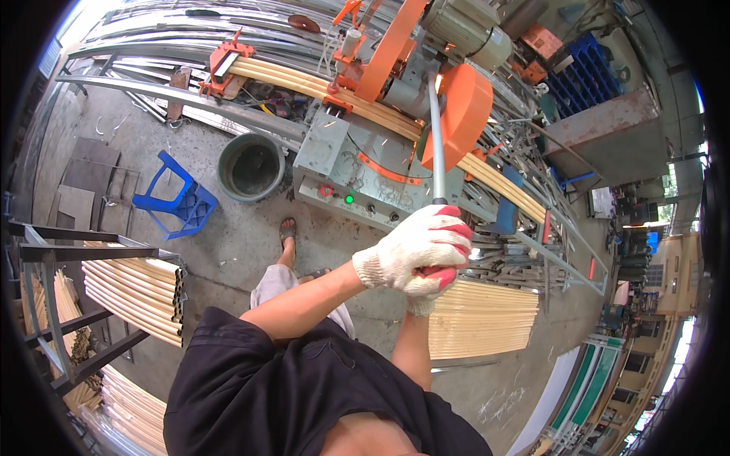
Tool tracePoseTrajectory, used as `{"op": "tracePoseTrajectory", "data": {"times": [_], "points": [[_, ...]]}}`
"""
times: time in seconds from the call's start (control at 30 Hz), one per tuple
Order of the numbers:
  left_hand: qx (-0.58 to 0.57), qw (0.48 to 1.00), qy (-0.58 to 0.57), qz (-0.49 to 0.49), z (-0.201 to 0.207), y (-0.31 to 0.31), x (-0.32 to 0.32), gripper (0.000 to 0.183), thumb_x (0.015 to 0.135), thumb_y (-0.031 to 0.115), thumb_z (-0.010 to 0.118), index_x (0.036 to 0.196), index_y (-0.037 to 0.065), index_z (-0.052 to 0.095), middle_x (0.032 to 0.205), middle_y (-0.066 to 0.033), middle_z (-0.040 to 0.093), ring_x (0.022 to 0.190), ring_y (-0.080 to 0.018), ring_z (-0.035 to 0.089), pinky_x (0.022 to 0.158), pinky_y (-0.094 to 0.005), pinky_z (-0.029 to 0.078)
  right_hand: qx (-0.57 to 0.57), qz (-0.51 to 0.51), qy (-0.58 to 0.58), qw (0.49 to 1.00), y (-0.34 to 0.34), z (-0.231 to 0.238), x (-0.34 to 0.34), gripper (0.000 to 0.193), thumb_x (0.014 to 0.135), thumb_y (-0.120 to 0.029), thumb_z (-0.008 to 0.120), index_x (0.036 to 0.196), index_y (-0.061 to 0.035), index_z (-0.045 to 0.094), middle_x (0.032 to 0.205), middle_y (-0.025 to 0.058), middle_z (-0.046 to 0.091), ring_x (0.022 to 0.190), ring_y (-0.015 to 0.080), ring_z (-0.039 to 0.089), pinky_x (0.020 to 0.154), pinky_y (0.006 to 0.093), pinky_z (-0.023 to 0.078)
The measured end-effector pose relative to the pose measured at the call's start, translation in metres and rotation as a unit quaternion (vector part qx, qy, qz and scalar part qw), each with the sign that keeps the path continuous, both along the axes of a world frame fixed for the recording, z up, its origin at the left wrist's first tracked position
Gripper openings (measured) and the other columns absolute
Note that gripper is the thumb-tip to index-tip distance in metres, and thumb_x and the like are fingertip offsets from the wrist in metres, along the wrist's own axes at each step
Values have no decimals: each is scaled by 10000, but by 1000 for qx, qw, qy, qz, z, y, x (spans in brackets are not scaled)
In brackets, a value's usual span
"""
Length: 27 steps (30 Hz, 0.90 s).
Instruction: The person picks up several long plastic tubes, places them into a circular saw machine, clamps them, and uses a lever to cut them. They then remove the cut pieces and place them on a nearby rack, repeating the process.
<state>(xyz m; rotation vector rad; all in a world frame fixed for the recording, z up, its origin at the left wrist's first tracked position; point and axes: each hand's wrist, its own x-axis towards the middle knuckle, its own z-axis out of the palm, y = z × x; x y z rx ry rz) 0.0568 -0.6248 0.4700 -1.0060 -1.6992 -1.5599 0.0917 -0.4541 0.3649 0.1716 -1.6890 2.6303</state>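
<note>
Both of my hands, in white work gloves with red palms, are closed together at the lower end of the long metal handle (437, 144) of a cut-off saw. My left hand (407, 247) is uppermost; my right hand (432, 285) is pressed against it from below, its fingers partly hidden. From the grip the handle rises to the saw's round orange blade guard (461, 114). Several yellowish tubes (388, 116) lie side by side across the grey saw table and pass beneath the guard. Small sparks fly around the cut. An orange clamp (226, 67) holds the tubes' far left ends.
Green and red buttons sit on the saw's grey base (350, 201). A dark bucket (252, 167) and a tipped blue plastic stool (177, 199) stand at left. Cut tubes fill a black rack (133, 292); another tube stack (483, 319) lies at right. Long metal bars (144, 38) lie behind.
</note>
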Motion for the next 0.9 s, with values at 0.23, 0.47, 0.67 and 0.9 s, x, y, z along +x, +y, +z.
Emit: {"op": "tracePoseTrajectory", "data": {"times": [0.23,0.47,0.67,0.9], "points": [[3,1000,-6,-2,-6,1,3,224,736,125,725,957,97,709,1049,-61,704,1104,-313,624,1065,-546,426,3,0,-10,1000,-9,3,2,381,1062,-318,458,1358,-82,500,1307,69,573,1209,190,587,1025,371,488],[-11,1000,-13,-18,-18,1,6,299,749,155,685,1040,82,692,1174,-114,699,1186,-383,596,1084,-594,394,30,0,-7,1000,-16,13,6,429,1056,-314,457,1408,-71,465,1384,71,543,1283,210,558,1061,367,481],[-22,999,-21,-30,-23,-1,7,291,782,175,680,1055,77,698,1194,-123,694,1213,-385,585,1098,-603,380,313,-62,95,943,-8,4,10,468,969,-283,605,1375,-67,519,1325,83,598,1236,223,605,1036,358,502],[-39,996,-29,-81,-35,-18,10,393,808,212,707,1163,46,684,1288,-162,663,1297,-391,557,1165,-613,323,310,-28,330,892,-41,86,-6,296,822,-216,755,1061,-46,720,1130,124,713,1171,291,666,1042,427,503]]}}
